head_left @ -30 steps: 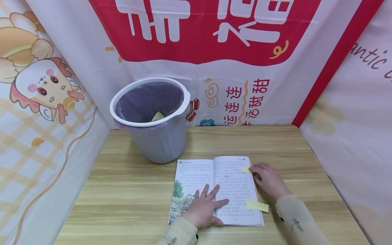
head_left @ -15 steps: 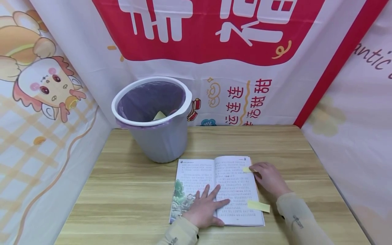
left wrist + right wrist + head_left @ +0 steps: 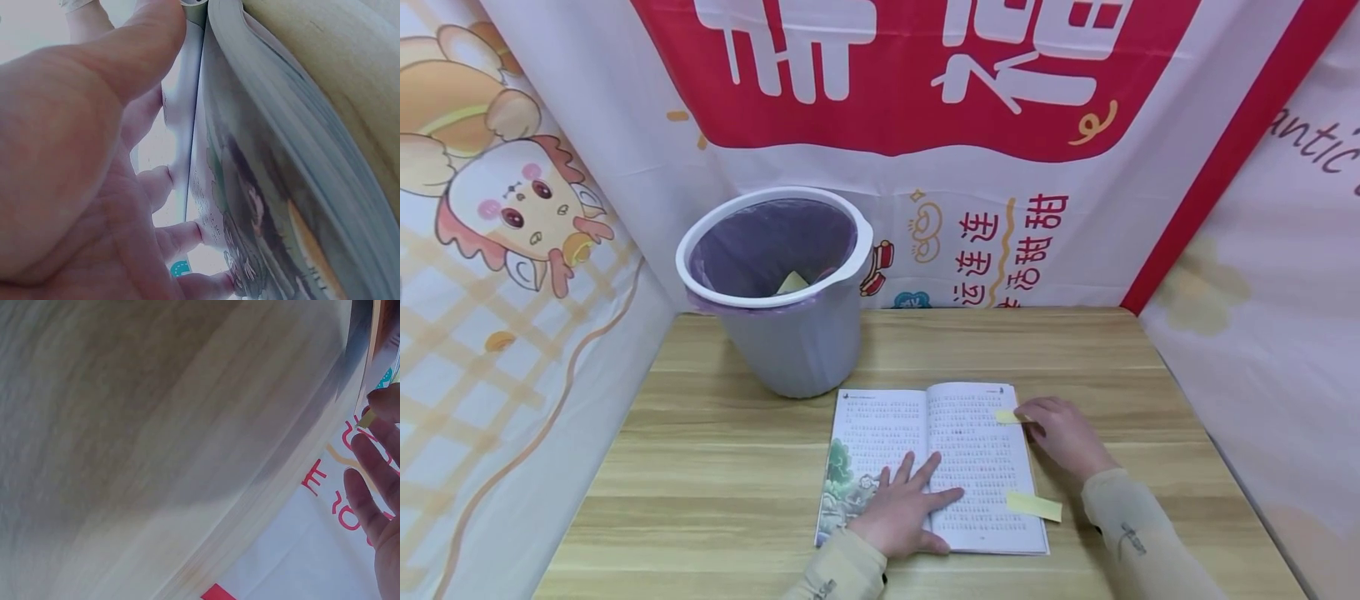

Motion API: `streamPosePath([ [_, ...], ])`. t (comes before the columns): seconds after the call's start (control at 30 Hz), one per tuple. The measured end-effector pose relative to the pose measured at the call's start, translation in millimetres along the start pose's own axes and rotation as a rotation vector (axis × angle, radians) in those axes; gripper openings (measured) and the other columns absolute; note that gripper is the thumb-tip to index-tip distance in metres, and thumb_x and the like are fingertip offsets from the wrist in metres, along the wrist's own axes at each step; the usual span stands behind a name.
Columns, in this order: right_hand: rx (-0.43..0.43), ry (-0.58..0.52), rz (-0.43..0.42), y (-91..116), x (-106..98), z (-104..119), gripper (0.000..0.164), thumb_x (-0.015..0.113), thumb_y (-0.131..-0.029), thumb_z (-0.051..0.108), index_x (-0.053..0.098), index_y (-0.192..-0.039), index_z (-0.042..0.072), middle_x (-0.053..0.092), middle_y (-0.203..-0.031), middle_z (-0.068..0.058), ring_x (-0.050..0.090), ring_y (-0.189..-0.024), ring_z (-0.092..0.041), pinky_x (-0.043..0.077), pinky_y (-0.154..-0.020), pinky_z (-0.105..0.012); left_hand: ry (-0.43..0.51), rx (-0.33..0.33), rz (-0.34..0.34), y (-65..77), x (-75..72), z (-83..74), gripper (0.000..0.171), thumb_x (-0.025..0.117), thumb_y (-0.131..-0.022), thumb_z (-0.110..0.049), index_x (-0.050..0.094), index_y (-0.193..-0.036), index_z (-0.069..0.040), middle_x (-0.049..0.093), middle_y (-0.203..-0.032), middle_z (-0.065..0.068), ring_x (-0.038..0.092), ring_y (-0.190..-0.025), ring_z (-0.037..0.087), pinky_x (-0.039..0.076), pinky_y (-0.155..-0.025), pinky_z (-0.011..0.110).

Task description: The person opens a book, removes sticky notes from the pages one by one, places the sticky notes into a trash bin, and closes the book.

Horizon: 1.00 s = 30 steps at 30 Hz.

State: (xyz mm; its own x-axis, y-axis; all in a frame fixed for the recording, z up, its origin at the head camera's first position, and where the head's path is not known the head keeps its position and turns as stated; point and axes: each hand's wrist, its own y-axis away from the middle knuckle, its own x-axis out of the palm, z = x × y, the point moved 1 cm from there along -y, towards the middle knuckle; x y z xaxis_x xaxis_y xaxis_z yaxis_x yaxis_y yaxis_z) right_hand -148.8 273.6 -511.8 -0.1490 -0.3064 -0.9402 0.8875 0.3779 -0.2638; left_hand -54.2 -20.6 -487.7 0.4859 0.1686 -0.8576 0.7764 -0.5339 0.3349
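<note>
An open book (image 3: 970,458) lies on the wooden table, printed with text and a green drawing at its lower left. My left hand (image 3: 901,508) rests across the lower middle of the pages with fingers spread, as the left wrist view (image 3: 94,181) also shows. At the upper right edge of the book, my right hand (image 3: 1063,435) pinches the outer end of a yellow sticky note (image 3: 1009,417) between thumb and finger. The note's inner part lies on the right page. A second yellow sticky note (image 3: 1034,506) sticks out past the page's lower right edge.
A grey trash bin (image 3: 797,350) with a white rim and purple liner stands behind the book, to the left. Inside it lies a piece of yellow paper (image 3: 792,283). Printed cloth (image 3: 887,108) hangs behind the wooden table (image 3: 715,475) and along both sides.
The view has shifted slightly. My right hand has edged a little to the right, still pinching the upper sticky note. My left hand stays in place on the book.
</note>
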Motion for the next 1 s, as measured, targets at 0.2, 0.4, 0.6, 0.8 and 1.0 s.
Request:
streamPosePath([
  [0.2, -0.01, -0.006, -0.023, -0.4, -1.8, -2.1, 0.029, 0.077, -0.076, 0.004, 0.077, -0.102, 0.017, 0.075, -0.107, -0.003, 0.07, -0.1, -0.025, 0.054, -0.089, -0.042, 0.005, -0.002, 0.007, 0.7, -2.1, -0.9, 0.077, 0.07, -0.067, -0.062, 0.045, -0.14, -0.053, 0.017, -0.165, -0.001, 0.016, -0.15, 0.042, 0.022, -0.111, 0.067],
  [0.4, -0.039, -0.003, -0.062, 0.4, -3.2, -3.7, 0.028, 0.078, -0.075, 0.004, 0.077, -0.101, 0.015, 0.075, -0.103, -0.004, 0.072, -0.094, -0.024, 0.056, -0.084, -0.04, 0.001, 0.003, -0.002, -0.1, -1.5, -0.6, 0.079, 0.071, -0.066, -0.062, 0.045, -0.14, -0.053, 0.017, -0.165, 0.0, 0.017, -0.15, 0.042, 0.023, -0.111, 0.066],
  [0.6, -0.044, 0.001, -0.076, 2.6, -2.8, -5.7, 0.027, 0.079, -0.075, 0.005, 0.077, -0.1, 0.013, 0.076, -0.101, -0.004, 0.073, -0.091, -0.023, 0.056, -0.081, -0.039, 0.0, 0.005, -0.004, -1.1, 1.3, 0.7, 0.079, 0.069, -0.067, -0.063, 0.044, -0.141, -0.053, 0.016, -0.166, 0.0, 0.015, -0.15, 0.042, 0.021, -0.111, 0.066],
  [0.8, -0.028, 0.01, -0.07, 3.5, -5.3, -5.8, 0.024, 0.078, -0.077, 0.009, 0.077, -0.1, 0.013, 0.076, -0.101, -0.004, 0.073, -0.091, -0.023, 0.056, -0.082, -0.04, 0.0, -0.001, -0.001, -1.6, 2.6, 0.8, 0.078, 0.069, -0.067, -0.063, 0.043, -0.141, -0.054, 0.016, -0.166, -0.001, 0.014, -0.151, 0.041, 0.02, -0.112, 0.066],
  [1.0, -0.005, 0.015, -0.055, 3.5, -9.9, -4.9, 0.022, 0.077, -0.079, 0.012, 0.077, -0.101, 0.015, 0.076, -0.101, -0.002, 0.073, -0.093, -0.022, 0.055, -0.085, -0.041, 0.001, -0.006, 0.001, -1.2, 1.8, 0.2, 0.078, 0.069, -0.067, -0.062, 0.043, -0.14, -0.054, 0.015, -0.166, -0.002, 0.014, -0.151, 0.041, 0.02, -0.113, 0.066],
])
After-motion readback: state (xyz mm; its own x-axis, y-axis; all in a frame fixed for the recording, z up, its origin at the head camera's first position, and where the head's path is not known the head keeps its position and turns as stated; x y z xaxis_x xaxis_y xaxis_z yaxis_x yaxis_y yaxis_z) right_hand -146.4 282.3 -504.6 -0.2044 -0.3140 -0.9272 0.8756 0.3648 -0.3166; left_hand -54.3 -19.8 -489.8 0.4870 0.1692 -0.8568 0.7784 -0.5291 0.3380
